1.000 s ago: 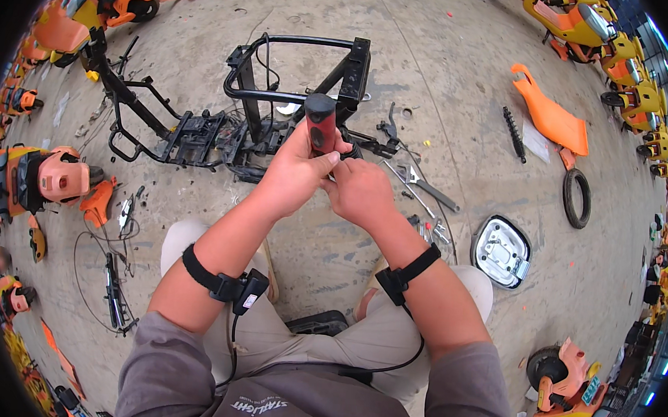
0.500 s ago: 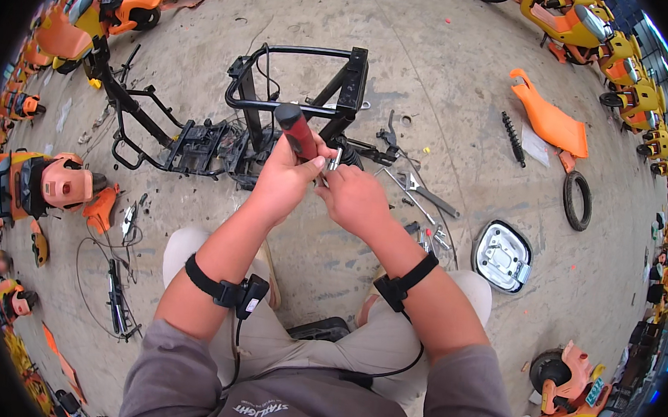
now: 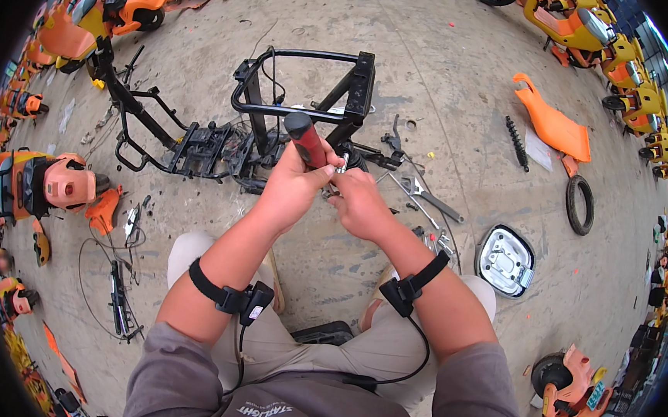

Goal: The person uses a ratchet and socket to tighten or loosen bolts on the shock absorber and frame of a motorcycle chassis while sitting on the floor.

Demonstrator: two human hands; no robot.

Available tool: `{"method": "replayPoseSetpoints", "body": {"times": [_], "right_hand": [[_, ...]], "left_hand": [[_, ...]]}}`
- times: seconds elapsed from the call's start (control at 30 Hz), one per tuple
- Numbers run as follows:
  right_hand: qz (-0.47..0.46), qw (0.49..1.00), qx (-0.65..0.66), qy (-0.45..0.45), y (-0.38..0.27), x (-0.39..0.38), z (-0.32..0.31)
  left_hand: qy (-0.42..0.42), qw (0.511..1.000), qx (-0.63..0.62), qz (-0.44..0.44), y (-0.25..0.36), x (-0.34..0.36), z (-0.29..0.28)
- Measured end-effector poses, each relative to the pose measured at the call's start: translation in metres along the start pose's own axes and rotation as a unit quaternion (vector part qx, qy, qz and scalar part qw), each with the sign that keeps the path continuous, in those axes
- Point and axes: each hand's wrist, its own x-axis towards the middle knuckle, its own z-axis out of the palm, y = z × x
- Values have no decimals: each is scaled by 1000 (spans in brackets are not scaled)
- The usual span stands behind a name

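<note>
In front of the black scooter frame, my left hand is wrapped round a thick red-and-black tool handle, its black end pointing up and away. A shiny metal socket shows by the left fingertips, at the tool's other end. My right hand is closed, with thumb and fingers pinched just under the socket. What the right fingers grip is mostly hidden by the hand itself. Both hands nearly touch, above the floor and between my knees.
An adjustable wrench and loose sockets lie right of my hands. Farther right are a white-lined lid, a shock absorber, an orange panel and a tyre. Cables lie left; scooters line both sides.
The view has shifted slightly. Both hands stay together at the tool, and my right hand's fingers have shifted a little around the socket end.
</note>
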Motion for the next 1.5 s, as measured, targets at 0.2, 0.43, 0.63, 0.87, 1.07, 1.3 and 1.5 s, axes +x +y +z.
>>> {"method": "replayPoseSetpoints", "body": {"times": [0.2, 0.43, 0.63, 0.87, 1.07, 1.3, 1.5], "right_hand": [[-18, 999, -24, 24, -1, 2, 4], [-1, 999, -32, 25, -12, 6, 2], [21, 999, -4, 26, -12, 8, 1], [91, 977, 190, 30, -16, -1, -60], [20, 924, 358, 135, -62, 0, -82], [164, 891, 388, 170, -54, 2, -80], [209, 830, 478, 196, -23, -18, -94]], "left_hand": [[-3, 1000, 9, -7, 1, 0, 1], [-2, 1000, 14, -18, 2, -1, 2], [-4, 998, 59, 0, 1, -2, 3], [-26, 951, 301, 73, -2, -4, -3], [-49, 948, 303, 87, 6, -6, 12], [-30, 815, 512, 270, -34, 8, 28], [-8, 796, 571, 198, -49, -3, 18]]}}
